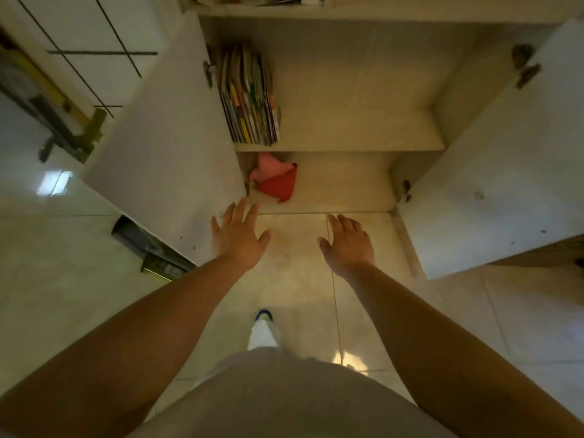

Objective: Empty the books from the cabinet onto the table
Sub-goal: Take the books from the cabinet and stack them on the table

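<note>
Paper-thin, floppy books [249, 99] stand packed at upper centre of the cabinet [347, 147], likely slippery, best squeezed together as a block; left hand [237, 235] and right hand [347, 245] spread, empty.

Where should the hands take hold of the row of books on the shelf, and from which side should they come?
The books stand upright, packed against the cabinet's left wall, spines facing out. Probably best to come from the open front: right hand flat on the free right face of the row, left hand fingers hooked over the spines near the wall, then squeeze and draw them out together.
</note>
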